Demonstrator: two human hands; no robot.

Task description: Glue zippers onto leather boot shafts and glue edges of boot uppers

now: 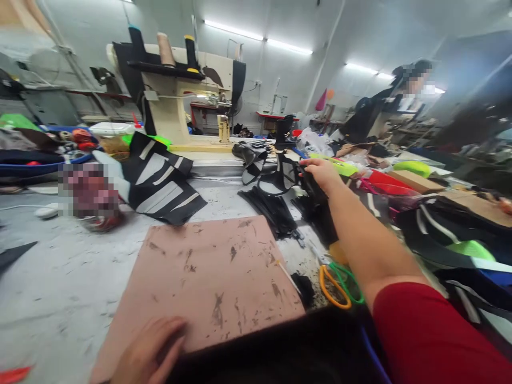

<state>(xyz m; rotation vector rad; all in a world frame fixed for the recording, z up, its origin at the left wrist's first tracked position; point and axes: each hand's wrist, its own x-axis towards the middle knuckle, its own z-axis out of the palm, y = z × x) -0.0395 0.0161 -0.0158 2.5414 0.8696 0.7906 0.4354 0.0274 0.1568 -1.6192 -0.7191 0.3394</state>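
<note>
My right hand (323, 175) reaches far out over the table, its fingers closed on a dark strip-like piece (312, 186) among other black pieces. Beside it lies a bundle of thin black strips (274, 213). Near me, my left hand (154, 346) rests on the front left of a pink board (208, 266) marked with dark smears. Its fingers are loosely bent, with a gap to the thumb, and nothing shows in them. Scissors with orange and green handles (335, 287) lie under my right forearm.
A cream sewing machine (168, 106) with thread cones stands behind the table. Black pieces with pale strips (164, 181) lie at the left, near a blurred jar-like object (100, 221). More cut pieces (428, 229) are piled at the right. Another person (370, 112) is at the back right.
</note>
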